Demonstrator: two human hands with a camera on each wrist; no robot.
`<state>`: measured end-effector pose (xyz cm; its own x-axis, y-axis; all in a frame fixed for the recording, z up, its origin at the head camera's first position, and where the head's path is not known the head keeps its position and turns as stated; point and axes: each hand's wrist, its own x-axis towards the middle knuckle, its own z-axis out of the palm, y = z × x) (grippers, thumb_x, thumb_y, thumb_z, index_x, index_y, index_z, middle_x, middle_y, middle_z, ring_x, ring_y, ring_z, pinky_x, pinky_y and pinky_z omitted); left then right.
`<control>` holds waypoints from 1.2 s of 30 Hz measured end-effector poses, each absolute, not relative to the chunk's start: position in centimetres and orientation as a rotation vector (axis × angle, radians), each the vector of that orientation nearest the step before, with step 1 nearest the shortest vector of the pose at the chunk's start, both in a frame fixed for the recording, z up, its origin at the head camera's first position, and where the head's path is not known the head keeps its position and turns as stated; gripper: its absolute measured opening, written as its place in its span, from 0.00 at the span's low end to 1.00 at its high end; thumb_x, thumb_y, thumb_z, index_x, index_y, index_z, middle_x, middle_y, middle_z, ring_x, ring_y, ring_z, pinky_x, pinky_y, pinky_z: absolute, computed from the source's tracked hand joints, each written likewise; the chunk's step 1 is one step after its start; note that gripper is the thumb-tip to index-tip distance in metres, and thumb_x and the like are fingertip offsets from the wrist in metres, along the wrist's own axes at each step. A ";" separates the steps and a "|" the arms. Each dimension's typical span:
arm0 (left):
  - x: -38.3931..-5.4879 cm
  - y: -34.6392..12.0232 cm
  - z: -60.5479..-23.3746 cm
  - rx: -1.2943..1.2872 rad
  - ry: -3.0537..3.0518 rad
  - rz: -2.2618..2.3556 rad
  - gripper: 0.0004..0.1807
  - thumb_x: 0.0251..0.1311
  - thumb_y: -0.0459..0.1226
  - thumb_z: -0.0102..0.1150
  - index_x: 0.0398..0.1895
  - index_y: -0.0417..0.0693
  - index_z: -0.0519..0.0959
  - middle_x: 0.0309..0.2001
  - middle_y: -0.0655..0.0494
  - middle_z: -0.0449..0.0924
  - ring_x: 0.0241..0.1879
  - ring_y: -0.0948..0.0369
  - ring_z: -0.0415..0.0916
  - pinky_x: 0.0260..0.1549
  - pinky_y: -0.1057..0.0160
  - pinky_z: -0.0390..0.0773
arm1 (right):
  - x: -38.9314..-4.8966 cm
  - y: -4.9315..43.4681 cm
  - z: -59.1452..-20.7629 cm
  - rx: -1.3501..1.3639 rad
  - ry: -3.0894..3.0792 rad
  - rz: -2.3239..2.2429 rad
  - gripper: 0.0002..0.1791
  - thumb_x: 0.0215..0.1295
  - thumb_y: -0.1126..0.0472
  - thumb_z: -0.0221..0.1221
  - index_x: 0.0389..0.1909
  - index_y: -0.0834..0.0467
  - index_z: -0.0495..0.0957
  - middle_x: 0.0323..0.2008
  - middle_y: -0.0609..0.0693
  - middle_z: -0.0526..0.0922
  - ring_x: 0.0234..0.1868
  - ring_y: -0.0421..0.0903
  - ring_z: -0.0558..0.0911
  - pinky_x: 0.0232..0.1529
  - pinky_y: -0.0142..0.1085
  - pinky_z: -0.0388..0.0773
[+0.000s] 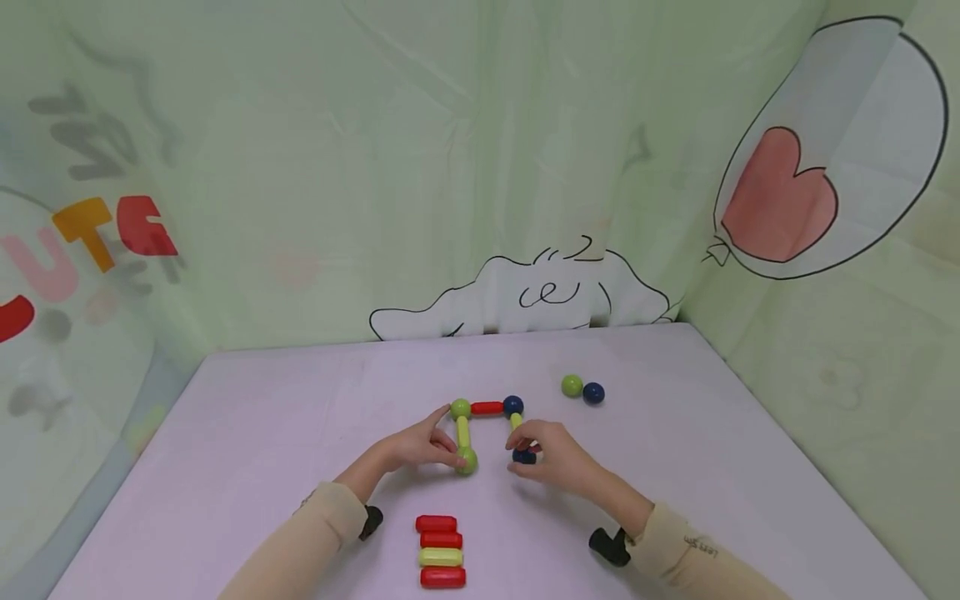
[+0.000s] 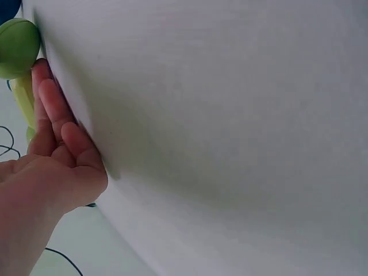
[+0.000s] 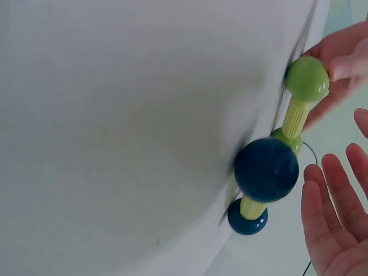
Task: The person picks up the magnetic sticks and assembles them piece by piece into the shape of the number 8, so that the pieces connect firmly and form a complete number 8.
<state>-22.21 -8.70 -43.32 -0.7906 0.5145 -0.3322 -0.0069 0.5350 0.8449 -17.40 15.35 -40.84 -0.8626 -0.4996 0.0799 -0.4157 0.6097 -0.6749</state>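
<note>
The left hand (image 1: pixel 420 443), fingers extended, touches two green balls (image 1: pixel 467 462) joined by a yellow rod (image 1: pixel 463 432). The right hand (image 1: pixel 558 454), loosely spread, holds nothing beside a dark-blue ball (image 3: pixel 266 170).

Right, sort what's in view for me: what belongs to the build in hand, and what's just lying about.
In the build:
near green ball, far green ball
left yellow rod, right yellow rod
red crossbar
far blue ball, near blue ball

Lying about, perhaps spare parts:
loose green ball, loose blue ball
three loose red rods
loose yellow rod
</note>
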 end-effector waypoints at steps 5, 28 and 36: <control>-22.2 -8.8 -43.4 0.403 2.199 1.237 0.50 0.53 0.39 0.64 0.70 0.37 0.40 0.36 0.58 0.78 0.38 0.63 0.71 0.48 0.55 0.67 | -17.0 14.3 -40.9 -0.820 2.643 -1.112 0.11 0.51 0.65 0.66 0.35 0.63 0.78 0.34 0.53 0.79 0.36 0.50 0.77 0.40 0.41 0.77; -22.1 -9.1 -43.5 0.374 2.173 1.272 0.47 0.56 0.40 0.61 0.70 0.41 0.41 0.39 0.57 0.78 0.41 0.61 0.69 0.45 0.52 0.65 | -15.6 9.2 -42.2 -0.860 2.303 -1.141 0.12 0.52 0.65 0.66 0.38 0.63 0.80 0.33 0.50 0.82 0.28 0.35 0.76 0.33 0.25 0.74; -22.1 -9.1 -43.9 0.373 2.160 1.277 0.47 0.56 0.41 0.61 0.70 0.41 0.41 0.40 0.56 0.78 0.43 0.60 0.69 0.46 0.51 0.65 | -15.4 8.3 -42.3 -0.886 2.282 -1.093 0.11 0.51 0.67 0.66 0.36 0.64 0.81 0.27 0.47 0.81 0.24 0.34 0.75 0.30 0.25 0.73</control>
